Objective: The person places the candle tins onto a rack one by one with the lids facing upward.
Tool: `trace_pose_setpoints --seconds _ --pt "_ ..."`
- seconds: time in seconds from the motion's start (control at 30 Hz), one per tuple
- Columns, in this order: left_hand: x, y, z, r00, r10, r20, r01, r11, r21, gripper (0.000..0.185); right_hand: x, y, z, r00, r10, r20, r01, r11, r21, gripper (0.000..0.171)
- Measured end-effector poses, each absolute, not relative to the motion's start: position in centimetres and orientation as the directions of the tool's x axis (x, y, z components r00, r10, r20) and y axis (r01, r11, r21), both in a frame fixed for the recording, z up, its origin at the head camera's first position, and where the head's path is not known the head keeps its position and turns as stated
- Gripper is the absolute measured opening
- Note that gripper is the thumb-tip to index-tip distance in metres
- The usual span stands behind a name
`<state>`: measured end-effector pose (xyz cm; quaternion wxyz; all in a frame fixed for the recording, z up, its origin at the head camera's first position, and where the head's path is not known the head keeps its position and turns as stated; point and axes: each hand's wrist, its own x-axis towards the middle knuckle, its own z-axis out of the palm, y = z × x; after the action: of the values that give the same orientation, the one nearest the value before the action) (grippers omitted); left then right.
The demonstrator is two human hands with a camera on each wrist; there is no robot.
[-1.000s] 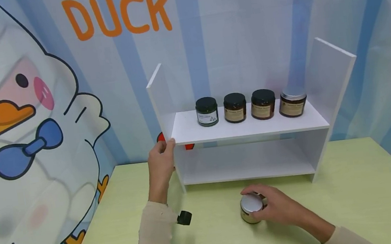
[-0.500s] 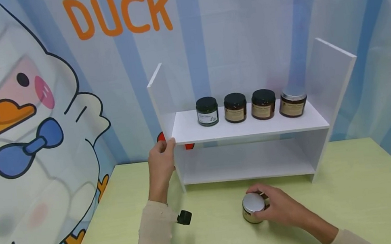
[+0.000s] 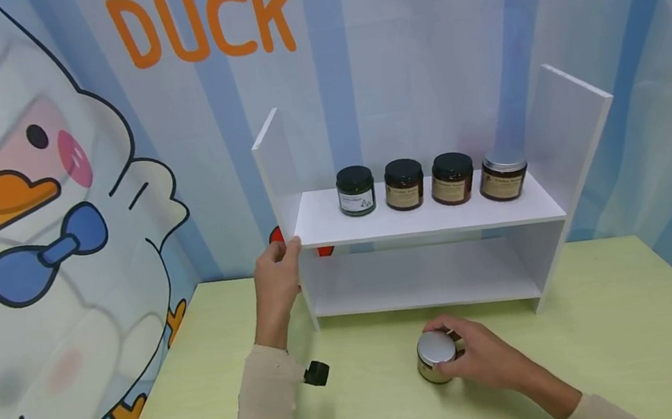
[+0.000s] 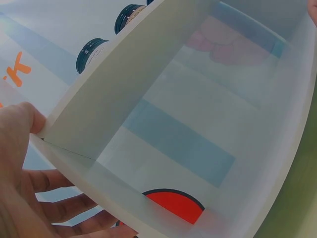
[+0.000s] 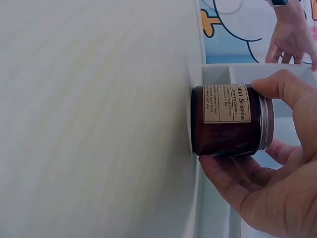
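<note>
Jar (image 3: 436, 356) seemingly unmoved, hand (image 3: 482, 353) unchanged.

pale green table (image 3: 610, 343) under a white shelf unit (image 3: 432, 222) and a silver-lidded jar (image 3: 436, 356)

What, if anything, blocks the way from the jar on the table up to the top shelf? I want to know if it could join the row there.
Nothing visible does. The right hand grips the silver-lidded jar on the table before the shelf unit. Four jars fill the middle and right; the left end is bare.
</note>
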<state>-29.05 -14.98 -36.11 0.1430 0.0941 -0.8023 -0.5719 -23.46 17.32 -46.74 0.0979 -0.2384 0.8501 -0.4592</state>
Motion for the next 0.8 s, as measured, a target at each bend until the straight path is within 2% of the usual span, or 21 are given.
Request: trace_pose_setpoints --seconds 0.4,0.8 --pt "-29.01 -14.79 -35.86 -0.939 -0.328 0.103 -0.01 0.324 0.946 0.044 -23.51 17.23 -47.08 -0.861 -0.504 0.067 -0.32 0.435 -0.842 0.047" --pt "-28.99 -14.89 -36.06 -0.94 -0.316 0.127 0.019 0.323 0.946 0.045 -23.57 16.74 -47.17 -0.873 -0.481 0.076 -0.343 0.498 -0.796 0.045"
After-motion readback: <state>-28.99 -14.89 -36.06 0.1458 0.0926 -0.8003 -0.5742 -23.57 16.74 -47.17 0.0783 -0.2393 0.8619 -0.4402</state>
